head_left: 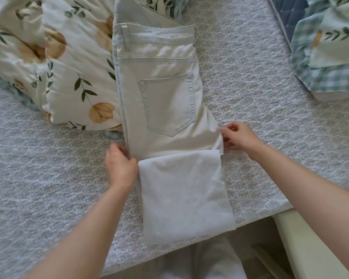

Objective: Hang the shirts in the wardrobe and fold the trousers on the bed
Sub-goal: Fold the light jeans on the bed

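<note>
Pale blue-white trousers [159, 93] lie flat on the bed [48, 178], waistband far from me, back pocket up. The leg ends are folded back over the near part as a paler flap [181, 190]. My left hand [120, 165] grips the left edge of the trousers at the fold line, fingers curled on the cloth. My right hand [237, 136] pinches the right edge at the same fold line.
A floral duvet [65, 63] is bunched at the left of the trousers. A checked and floral pillow [326, 53] lies at the far right. The bed's near edge and a pale frame [302, 244] run at lower right, floor below.
</note>
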{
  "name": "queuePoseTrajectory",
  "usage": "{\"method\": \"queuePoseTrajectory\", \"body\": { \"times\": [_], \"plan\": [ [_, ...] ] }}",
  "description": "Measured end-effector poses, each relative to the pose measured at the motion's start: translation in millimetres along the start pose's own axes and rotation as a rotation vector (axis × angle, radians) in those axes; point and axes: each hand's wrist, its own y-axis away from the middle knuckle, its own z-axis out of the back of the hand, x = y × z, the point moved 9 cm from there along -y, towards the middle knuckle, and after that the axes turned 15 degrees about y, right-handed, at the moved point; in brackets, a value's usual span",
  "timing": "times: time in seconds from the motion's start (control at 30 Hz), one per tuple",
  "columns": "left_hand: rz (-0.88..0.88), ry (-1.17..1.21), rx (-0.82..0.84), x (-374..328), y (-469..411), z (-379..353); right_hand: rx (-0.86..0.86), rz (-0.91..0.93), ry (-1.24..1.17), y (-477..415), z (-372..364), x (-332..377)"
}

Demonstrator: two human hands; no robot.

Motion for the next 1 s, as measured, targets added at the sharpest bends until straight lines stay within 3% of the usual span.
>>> {"method": "queuePoseTrajectory", "body": {
  "times": [0.1, 0.23, 0.33, 0.47, 0.63, 0.7, 0.9, 1.0],
  "plan": [
    [-0.359, -0.071, -0.035, -49.0, 25.6, -11.5, -0.15, 0.081, 0.163, -12.8, 21.6, 13.1],
    [-0.745, -0.034, 0.296, -107.2, 70.3, -86.7, -0.112, 0.319, 0.393, -18.8, 8.1, 54.1],
    [-0.929, -0.228, 0.501, -128.5, 94.5, -144.2, -0.016, 0.443, 0.541, -19.9, -7.1, 72.1],
    [-0.805, -0.445, 0.568, -125.5, 97.1, -171.8, 0.064, 0.447, 0.708, -29.0, 0.7, 67.0],
    [-0.572, -0.495, 0.578, -99.7, 93.2, -174.6, 0.214, 0.212, 0.227, -30.7, 18.5, 26.4],
    [-0.519, -0.506, 0.603, -97.4, 93.0, -178.2, 0.203, 0.183, 0.14, -24.5, 17.7, 17.6],
    [-0.474, -0.437, 0.71, -98.0, 97.6, -176.6, 0.046, 0.346, 0.256, 2.1, 24.5, 44.3],
    [-0.52, -0.388, 0.74, -98.1, 103.3, -165.5, 0.091, 0.498, 0.342, 21.7, 10.7, 73.3]
  ]
}}
